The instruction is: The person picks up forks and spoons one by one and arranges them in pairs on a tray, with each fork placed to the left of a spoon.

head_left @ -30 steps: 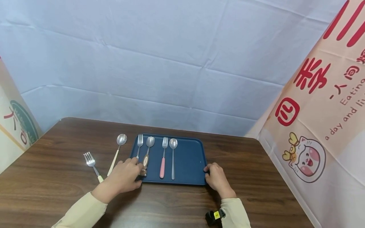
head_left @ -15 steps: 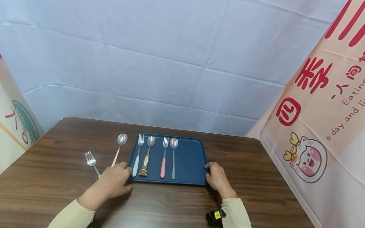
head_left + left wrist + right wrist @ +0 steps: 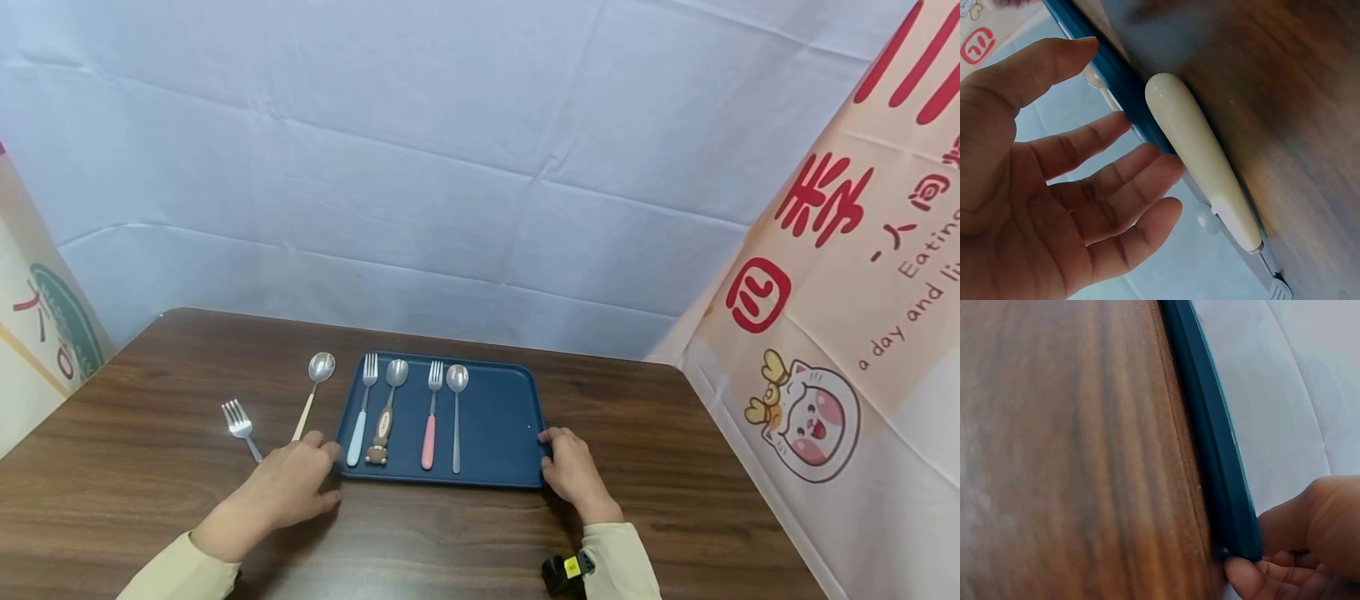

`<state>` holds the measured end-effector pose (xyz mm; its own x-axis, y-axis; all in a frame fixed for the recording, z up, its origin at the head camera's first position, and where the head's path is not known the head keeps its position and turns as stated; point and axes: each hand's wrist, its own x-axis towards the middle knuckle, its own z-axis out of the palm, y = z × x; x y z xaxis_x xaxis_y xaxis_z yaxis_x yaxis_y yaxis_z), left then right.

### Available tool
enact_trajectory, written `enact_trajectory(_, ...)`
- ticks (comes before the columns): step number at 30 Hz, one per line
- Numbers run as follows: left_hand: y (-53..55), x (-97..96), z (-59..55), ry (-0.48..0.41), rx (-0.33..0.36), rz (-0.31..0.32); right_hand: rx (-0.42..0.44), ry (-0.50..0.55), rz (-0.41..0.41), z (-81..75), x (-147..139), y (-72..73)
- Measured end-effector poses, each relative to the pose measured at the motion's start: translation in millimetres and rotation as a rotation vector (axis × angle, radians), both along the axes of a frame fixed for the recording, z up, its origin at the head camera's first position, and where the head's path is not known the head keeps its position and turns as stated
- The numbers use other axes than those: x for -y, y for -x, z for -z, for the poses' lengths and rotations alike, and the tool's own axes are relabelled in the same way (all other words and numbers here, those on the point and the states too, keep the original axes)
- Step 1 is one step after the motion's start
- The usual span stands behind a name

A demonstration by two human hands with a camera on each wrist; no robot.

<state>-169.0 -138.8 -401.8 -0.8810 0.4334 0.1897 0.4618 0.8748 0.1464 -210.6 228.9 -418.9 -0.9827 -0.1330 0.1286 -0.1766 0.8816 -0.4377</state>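
Observation:
A blue tray (image 3: 498, 425) lies on the table. On it, side by side, are a fork with a light-blue handle (image 3: 357, 437), a spoon with a brown bear handle (image 3: 384, 422), a pink-handled fork (image 3: 428, 442) and a plain metal spoon (image 3: 456, 429). My right hand (image 3: 573, 471) pinches the tray's right edge near the front corner, thumb and fingers (image 3: 1250, 578) on either side. Beside the left front corner is my left hand (image 3: 288, 487), fingers (image 3: 1132, 181) spread and loosely bent, holding nothing; whether they touch the rim I cannot tell.
Left of the tray lie a cream-handled spoon (image 3: 306, 412) and a cream-handled fork (image 3: 240, 423), whose handle (image 3: 1200, 156) my left hand hides in the head view. A black device (image 3: 564, 573) sits at my right wrist. Pale cloth (image 3: 450, 208) hangs behind the brown table (image 3: 420, 542).
My left hand has moved left from over the light-blue fork and bear spoon handles to beside the tray's left edge, uncovering both. The right hand and tray have stayed put.

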Motion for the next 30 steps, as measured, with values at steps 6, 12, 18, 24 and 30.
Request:
enact_trajectory(6, -3.7, 4.4, -1.0, -0.009, 0.025, -0.069, 0.007, -0.002, 0.002, -0.1, -0.7, 0.2)
enact_trajectory(12, -7.5, 11.5, 2.0, -0.014, 0.022, -0.179, 0.012, -0.007, 0.002, 0.8, -1.1, 1.1)
enact_trajectory(18, -8.6, 18.5, 3.5, -0.071, 0.081, -0.257, 0.007, -0.002, 0.007, 1.2, -0.6, 1.7)
enact_trajectory(24, -6.4, 26.4, -2.2, -0.096, 0.255, -0.330, 0.002, 0.009, 0.002, 2.1, -0.1, 0.2)
enact_trajectory(30, -3.7, 33.7, -3.7, -0.087, 0.313, -0.317, 0.008, 0.008, 0.000, 2.0, -0.2, -0.8)
